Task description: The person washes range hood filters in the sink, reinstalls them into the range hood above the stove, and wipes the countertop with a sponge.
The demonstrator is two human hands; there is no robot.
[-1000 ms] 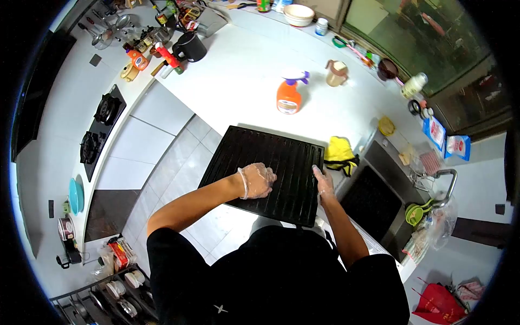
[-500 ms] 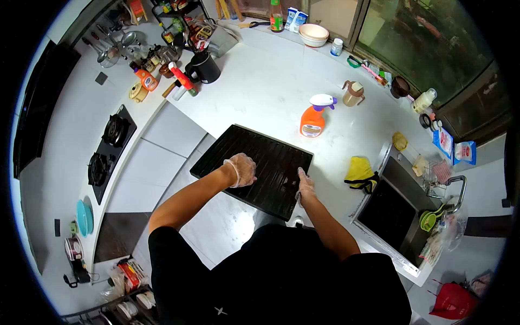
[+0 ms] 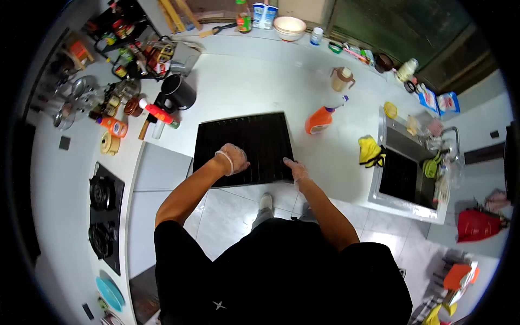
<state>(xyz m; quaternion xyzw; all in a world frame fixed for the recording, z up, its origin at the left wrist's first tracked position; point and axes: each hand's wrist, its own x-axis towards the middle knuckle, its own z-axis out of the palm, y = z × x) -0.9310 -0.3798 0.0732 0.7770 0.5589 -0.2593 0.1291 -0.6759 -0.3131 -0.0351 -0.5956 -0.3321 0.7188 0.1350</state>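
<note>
Your left hand point(image 3: 233, 159), in a clear plastic glove, is on the face of the black panel point(image 3: 262, 132), its fingers curled into a fist. Whether anything is inside that fist: cannot tell, the knuckles hide it. Your right hand point(image 3: 298, 171), likewise gloved, grips the panel by its right-hand edge, thumb laid over the upper face, the remaining fingers mostly hidden. Panel position: in front of your body, face up, far part over the white counter point(image 3: 244, 81), near edge seen against the tiled floor point(image 3: 227, 216). Whether the panel touches the counter: unclear from this view. Faint lines show on its dark surface. To your right of the panel, near but apart, an orange spray bottle point(image 3: 319, 120) is on the counter; beyond it, a jug point(image 3: 341, 80). Further right, a yellow cloth point(image 3: 369, 149) with black trim lies at the edge of the sink point(image 3: 403, 209). Beyond the panel, to your left: a black kettle point(image 3: 181, 92)
</note>
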